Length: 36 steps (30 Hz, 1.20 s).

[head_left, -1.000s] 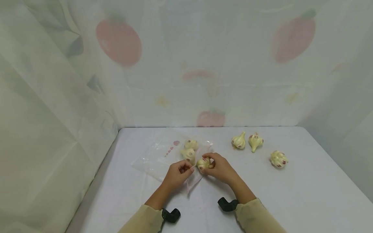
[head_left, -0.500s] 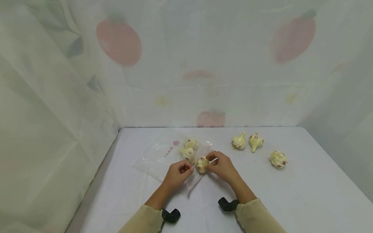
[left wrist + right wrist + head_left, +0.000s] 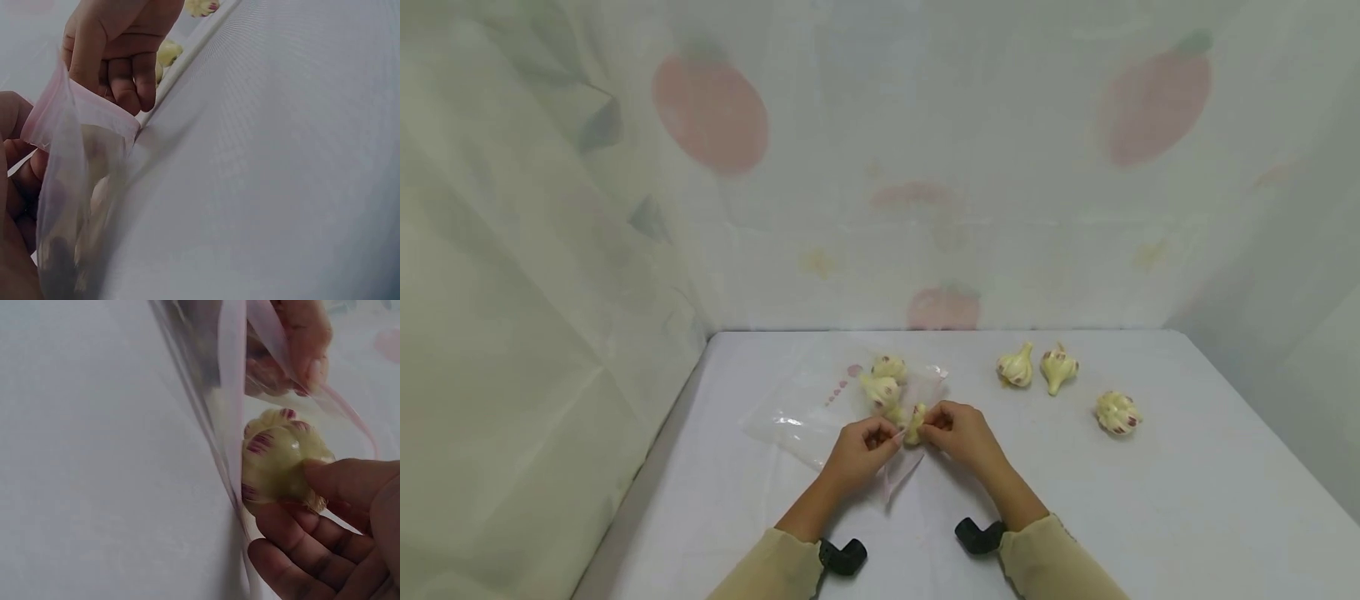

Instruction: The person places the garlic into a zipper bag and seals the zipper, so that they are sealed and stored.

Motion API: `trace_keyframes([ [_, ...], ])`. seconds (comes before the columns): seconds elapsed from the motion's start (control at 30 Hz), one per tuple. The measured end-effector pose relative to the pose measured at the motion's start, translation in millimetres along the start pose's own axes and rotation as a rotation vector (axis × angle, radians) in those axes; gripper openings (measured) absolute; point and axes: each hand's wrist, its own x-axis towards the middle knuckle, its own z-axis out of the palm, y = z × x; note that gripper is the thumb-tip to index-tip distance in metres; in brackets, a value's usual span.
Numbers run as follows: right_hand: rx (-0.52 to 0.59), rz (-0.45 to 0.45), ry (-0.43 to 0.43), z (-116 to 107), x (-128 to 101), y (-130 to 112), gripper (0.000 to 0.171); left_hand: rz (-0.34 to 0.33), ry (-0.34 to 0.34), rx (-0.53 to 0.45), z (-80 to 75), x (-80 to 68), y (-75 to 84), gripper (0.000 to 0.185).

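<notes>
Left hand pinching bag rim, right hand gripping garlic bulb

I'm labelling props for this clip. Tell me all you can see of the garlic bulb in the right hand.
The garlic bulb is pale cream with purple-red marks, glossy and ribbed like moulded plastic. The right hand pinches it between thumb and fingers at the pink-edged mouth of the clear bag, whose rim the left hand grips.

Clear plastic and glossy garlic

Bag: thin transparent plastic film, shiny, pinkish rim. Garlic bulb: smooth, waxy gloss, plastic look. Table: matt white. Backdrop: soft printed cloth.
</notes>
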Motion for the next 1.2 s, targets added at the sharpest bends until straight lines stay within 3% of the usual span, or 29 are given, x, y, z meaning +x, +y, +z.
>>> trace_keyframes([
  [0.17, 0.000, 0.026, 0.023, 5, 5, -1, 0.010, 0.015, 0.000, -0.010, -1.9, -3.4, 13.1, 0.004],
  [0.63, 0.024, 0.054, 0.033, 18, 16, -6, 0.009, 0.022, 0.024, -0.005, -3.1, -4.0, 10.0, 0.006],
  [0.67, 0.040, 0.063, 0.032, 16, 15, -7, 0.009, 0.023, 0.029, -0.007, -2.0, -2.8, 3.8, 0.006],
  [0.87, 0.162, 0.128, 0.021, 3, 9, -5, 0.013, 0.016, 0.046, 0.001, 0.0, -2.8, 2.0, 0.006],
  [1.0, 0.138, 0.144, 0.039, -10, 12, -1, 0.015, 0.009, 0.065, 0.002, -1.5, -4.7, 11.3, 0.005],
  [1.1, 0.115, 0.144, 0.098, -23, 15, 6, 0.017, 0.014, 0.077, -0.003, -1.5, -4.5, 12.1, 0.005],
  [1.2, 0.054, 0.144, 0.218, -39, 18, 14, 0.021, 0.019, 0.076, 0.001, -1.2, -3.9, 11.9, 0.005],
])
